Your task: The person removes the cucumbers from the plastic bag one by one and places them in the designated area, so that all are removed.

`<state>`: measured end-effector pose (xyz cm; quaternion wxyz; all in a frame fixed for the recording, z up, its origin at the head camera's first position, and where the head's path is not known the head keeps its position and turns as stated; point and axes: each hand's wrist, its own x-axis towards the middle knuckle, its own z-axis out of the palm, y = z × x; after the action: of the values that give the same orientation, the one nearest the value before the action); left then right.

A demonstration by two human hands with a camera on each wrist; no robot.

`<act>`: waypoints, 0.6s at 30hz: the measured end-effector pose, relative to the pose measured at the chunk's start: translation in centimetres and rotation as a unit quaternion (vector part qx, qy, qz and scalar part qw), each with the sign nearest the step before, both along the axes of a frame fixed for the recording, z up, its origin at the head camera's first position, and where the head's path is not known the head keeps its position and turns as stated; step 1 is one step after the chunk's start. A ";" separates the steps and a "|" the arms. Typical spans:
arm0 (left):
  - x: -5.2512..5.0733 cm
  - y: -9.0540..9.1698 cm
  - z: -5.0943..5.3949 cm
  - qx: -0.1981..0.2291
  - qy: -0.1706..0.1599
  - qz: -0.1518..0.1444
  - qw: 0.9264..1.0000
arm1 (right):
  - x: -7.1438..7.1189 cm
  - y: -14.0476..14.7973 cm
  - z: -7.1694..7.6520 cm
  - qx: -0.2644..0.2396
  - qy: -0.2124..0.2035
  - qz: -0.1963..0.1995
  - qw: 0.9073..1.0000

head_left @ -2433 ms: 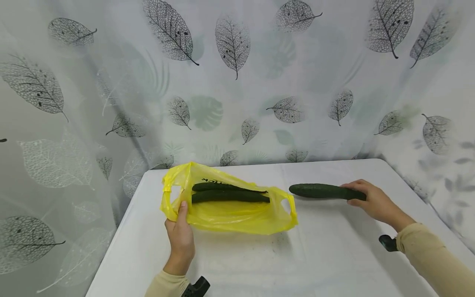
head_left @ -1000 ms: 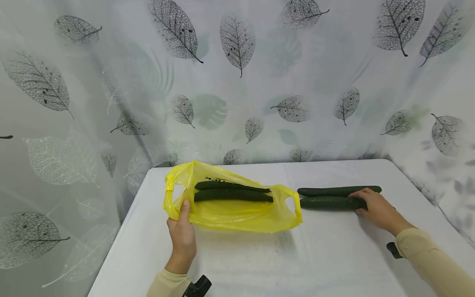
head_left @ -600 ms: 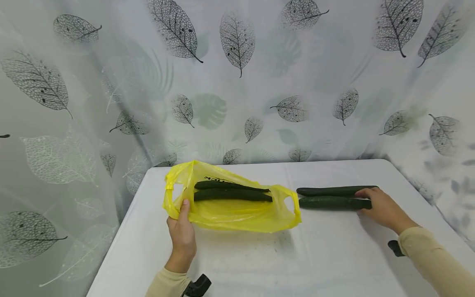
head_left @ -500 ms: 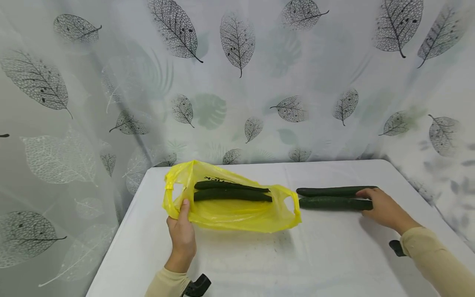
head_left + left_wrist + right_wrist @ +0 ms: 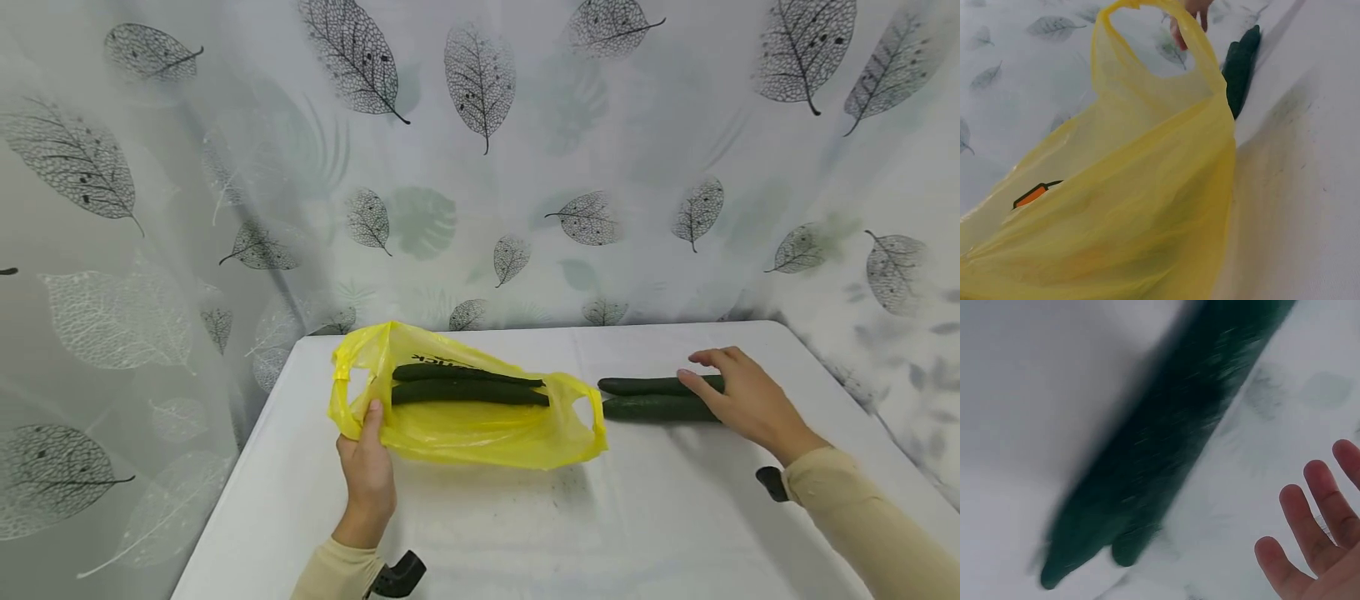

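A white counter (image 5: 517, 542) fills the lower part of the scene, faintly creased, with a few dark specks and soft shadows in front of the bag. Pale hangings (image 5: 480, 267) close in behind it and at either side, printed with black skeleton leaves, greyer foliage and washed-out green fronds.

Left of the middle, the left hand (image 5: 367, 487) grips the near edge of a yellow plastic bag (image 5: 457, 437), thumb over the rim by one handle. Inside lie a rear bagged cucumber (image 5: 457, 374) and a front bagged cucumber (image 5: 470, 392), lengthwise.

On the counter to the right, a far cucumber (image 5: 637, 386) and a near cucumber (image 5: 656, 408) lie side by side, their left ends just beside the bag's other handle. Over their right ends is the right hand (image 5: 753, 408), fingers spread, grasping nothing. Both sleeves (image 5: 862, 508) are beige.
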<state>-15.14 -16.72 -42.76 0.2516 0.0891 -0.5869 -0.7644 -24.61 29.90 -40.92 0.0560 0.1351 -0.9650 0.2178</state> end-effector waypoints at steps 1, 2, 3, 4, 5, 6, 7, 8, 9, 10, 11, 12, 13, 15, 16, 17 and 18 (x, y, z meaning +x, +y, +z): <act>0.0 0.0 0.0 0.000 -0.001 0.000 1.000 | 0.2 -0.8 0.5 0.000 0.011 0.002 1.000; 0.0 0.0 0.0 0.000 -0.002 0.000 1.000 | 0.3 -1.5 1.0 -0.001 0.024 0.006 1.000; -0.1 0.0 0.0 0.000 -0.002 0.000 1.000 | 0.5 -2.3 1.5 -0.005 0.035 0.011 0.999; -0.1 0.0 0.0 0.000 -0.003 0.000 1.000 | 0.7 -3.1 2.0 -0.009 0.049 0.015 0.999; -0.1 -0.1 0.0 0.002 -0.003 -0.001 1.000 | 0.9 -3.9 2.5 -0.015 0.062 0.021 0.998; -0.1 -0.1 0.0 0.003 -0.003 -0.001 1.000 | 1.1 -4.7 3.0 -0.022 0.078 0.026 0.996; -0.1 -0.1 0.0 0.004 -0.003 -0.001 1.000 | 1.3 -5.6 3.5 -0.030 0.093 0.032 0.995; -0.2 -0.1 0.1 0.006 -0.002 -0.002 1.000 | 1.6 -6.3 4.0 -0.038 0.109 0.041 0.992; -0.2 -0.1 0.0 0.008 -0.002 -0.002 1.000 | 1.9 -7.1 4.6 -0.047 0.122 0.047 0.990; -0.2 -0.1 0.0 0.008 -0.002 -0.003 1.000 | 2.2 -7.9 5.2 -0.054 0.133 0.055 0.988; -0.2 -0.1 0.0 0.008 -0.003 -0.003 1.000 | 2.6 -8.6 5.7 -0.059 0.143 0.065 0.986; -0.2 -0.1 0.0 0.007 -0.003 -0.003 1.000 | 2.9 -9.3 6.3 -0.064 0.152 0.074 0.984; -0.2 -0.1 0.0 0.006 -0.004 -0.003 1.000 | 3.2 -10.0 6.8 -0.066 0.160 0.085 0.981; -0.1 -0.1 -0.1 0.004 -0.007 -0.004 1.000 | 3.8 -11.3 7.9 -0.069 0.170 0.103 0.978; -0.1 -0.1 -0.1 0.002 -0.009 -0.005 1.000 | 4.0 -11.9 8.3 -0.069 0.174 0.113 0.976; -0.1 -0.1 -0.1 0.002 -0.010 -0.005 1.000 | 4.2 -12.5 8.7 -0.068 0.177 0.122 0.974; -0.1 -0.1 -0.1 0.003 -0.011 -0.005 1.000 | 4.4 -13.1 9.1 -0.069 0.180 0.130 0.973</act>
<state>-15.21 -16.78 -42.87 0.2411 0.0952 -0.5881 -0.7662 -20.21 16.84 -31.82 0.2092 0.2922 -0.8959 0.2613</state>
